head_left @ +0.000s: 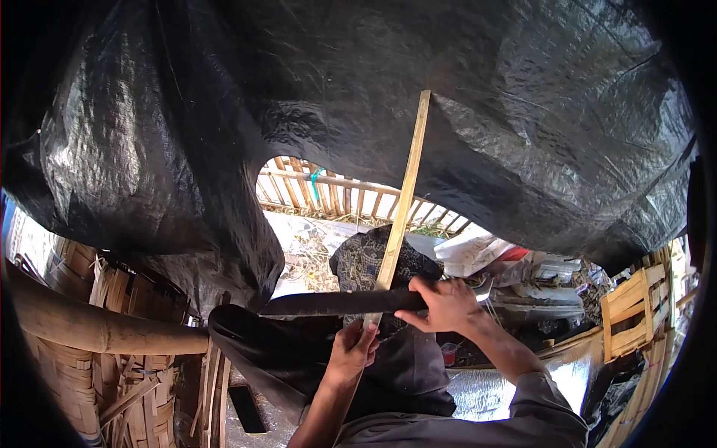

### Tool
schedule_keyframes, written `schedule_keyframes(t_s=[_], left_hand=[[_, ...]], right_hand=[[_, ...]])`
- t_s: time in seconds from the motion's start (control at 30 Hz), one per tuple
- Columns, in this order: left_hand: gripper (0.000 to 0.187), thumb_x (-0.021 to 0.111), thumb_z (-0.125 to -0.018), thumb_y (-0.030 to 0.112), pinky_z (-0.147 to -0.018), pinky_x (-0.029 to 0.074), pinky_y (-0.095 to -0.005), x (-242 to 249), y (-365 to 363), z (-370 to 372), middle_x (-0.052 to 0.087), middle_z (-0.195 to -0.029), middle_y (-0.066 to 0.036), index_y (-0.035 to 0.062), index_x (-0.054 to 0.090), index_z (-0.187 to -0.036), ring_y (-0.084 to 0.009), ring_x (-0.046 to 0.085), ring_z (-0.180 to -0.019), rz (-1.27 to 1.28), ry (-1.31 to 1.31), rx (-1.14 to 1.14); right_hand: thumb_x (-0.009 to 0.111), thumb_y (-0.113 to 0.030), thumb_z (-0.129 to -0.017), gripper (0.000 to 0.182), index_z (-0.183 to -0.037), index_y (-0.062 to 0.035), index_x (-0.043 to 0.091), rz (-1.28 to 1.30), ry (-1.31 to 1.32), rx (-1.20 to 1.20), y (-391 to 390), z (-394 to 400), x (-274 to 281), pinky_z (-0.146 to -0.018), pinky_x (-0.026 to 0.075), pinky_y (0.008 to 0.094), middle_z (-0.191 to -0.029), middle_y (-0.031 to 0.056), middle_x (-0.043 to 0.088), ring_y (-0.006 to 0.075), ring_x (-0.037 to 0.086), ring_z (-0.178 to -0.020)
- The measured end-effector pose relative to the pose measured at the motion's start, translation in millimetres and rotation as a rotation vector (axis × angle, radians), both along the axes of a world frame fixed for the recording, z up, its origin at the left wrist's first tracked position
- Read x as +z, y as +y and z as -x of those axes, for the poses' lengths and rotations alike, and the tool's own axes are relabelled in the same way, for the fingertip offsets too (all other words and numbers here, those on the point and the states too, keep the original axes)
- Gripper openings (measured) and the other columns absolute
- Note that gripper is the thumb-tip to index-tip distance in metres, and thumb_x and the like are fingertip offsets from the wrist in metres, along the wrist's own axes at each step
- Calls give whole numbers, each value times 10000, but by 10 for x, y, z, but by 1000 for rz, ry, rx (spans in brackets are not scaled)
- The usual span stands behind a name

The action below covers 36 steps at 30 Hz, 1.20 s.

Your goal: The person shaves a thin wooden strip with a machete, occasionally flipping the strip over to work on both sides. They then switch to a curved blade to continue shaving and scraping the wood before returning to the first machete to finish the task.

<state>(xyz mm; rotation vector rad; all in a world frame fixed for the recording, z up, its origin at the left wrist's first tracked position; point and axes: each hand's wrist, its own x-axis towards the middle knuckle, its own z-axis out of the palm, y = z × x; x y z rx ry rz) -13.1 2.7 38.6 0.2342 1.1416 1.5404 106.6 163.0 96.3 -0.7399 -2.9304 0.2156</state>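
Note:
A long flat strip of pale bamboo stands nearly upright, leaning slightly right at its top. My left hand is closed around its lower part. Across the strip, just above that hand, lies a dark broad blade pointing left. My right hand is closed on the blade's right end; the handle itself is mostly hidden by the fingers. Behind the strip is a dark patterned cloth, over my legs in dark trousers.
Black plastic sheeting hangs overhead and in front. A thick bamboo pole and woven baskets are at the left. A dark flat object lies on the ground. A wooden crate and a red-tinted cup are at the right.

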Motion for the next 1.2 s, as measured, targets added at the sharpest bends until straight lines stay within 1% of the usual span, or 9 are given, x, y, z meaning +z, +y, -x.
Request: schedule_keyframes(t_s=[0.2, 0.4, 0.57, 0.67, 0.7, 0.73, 0.9, 1.0, 1.2], left_hand=[[286, 583, -873, 299, -380, 219, -180, -64, 135, -15, 355, -556, 48, 47, 484, -780, -18, 301, -439, 9, -15, 18], [261, 536, -900, 289, -382, 222, -187, -150, 148, 64, 343, -543, 50, 79, 476, -758, -27, 282, -424, 17, -182, -41], [283, 499, -916, 307, -379, 223, -195, -155, 152, 105, 339, -532, 46, 80, 474, -750, -34, 279, -418, 33, -176, -52], [305, 478, -923, 319, -373, 222, -201, -163, 131, 141, 332, -524, 44, 75, 473, -742, -38, 268, -408, 45, -184, -55], [324, 466, -926, 336, -369, 220, -202, -168, 116, 165, 325, -518, 44, 71, 473, -739, -39, 259, -402, 42, -216, -54], [344, 454, -928, 352, -365, 219, -204, -177, 98, 181, 318, -511, 43, 67, 473, -736, -39, 250, -396, 39, -251, -50], [393, 432, -926, 397, -355, 216, -205, -180, 49, 229, 305, -499, 48, 71, 455, -707, -39, 243, -386, 42, -225, -108], [417, 434, -917, 428, -350, 220, -200, -130, 70, 202, 303, -501, 58, 87, 426, -678, -33, 253, -386, 36, -149, -116], [409, 468, -900, 438, -349, 219, -192, -113, 172, 264, 308, -510, 61, 96, 419, -681, -24, 257, -395, 40, -32, -71]], right_hand=[[530, -580, -772, 555, -1008, -78, 513, -82, 60, -30, 527, 178, -103, -564, 508, 448, -599, 168, 589, 354, 624, -591], [474, -558, -820, 541, -1131, -120, 529, -92, 41, -75, 841, 487, -122, -653, 484, 475, -654, 214, 594, 394, 609, -652], [480, -485, -848, 443, -954, -72, 600, 263, 346, 1, 946, 653, -114, -615, 470, 443, -644, 173, 592, 347, 616, -690], [496, -448, -852, 415, -878, -49, 607, 487, 151, 23, 893, 563, -225, -576, 460, 435, -616, 145, 573, 323, 606, -637], [501, -450, -852, 423, -892, -41, 602, 488, 241, 62, 816, 510, -308, -577, 460, 431, -589, 129, 556, 325, 592, -616], [504, -466, -848, 433, -900, -48, 604, 562, 63, -14, 715, 466, -176, -615, 469, 430, -624, 141, 576, 335, 598, -645], [511, -584, -789, 576, -1037, -73, 609, 40, -13, 28, 558, 216, -273, -722, 477, 433, -776, 184, 625, 338, 608, -773], [512, -622, -763, 642, -1093, -77, 594, 134, -166, 14, 671, 300, -109, -772, 461, 439, -836, 193, 629, 347, 596, -834], [529, -617, -757, 647, -1108, -76, 583, 242, 4, -26, 719, 367, -255, -827, 436, 444, -959, 208, 605, 366, 562, -935]])
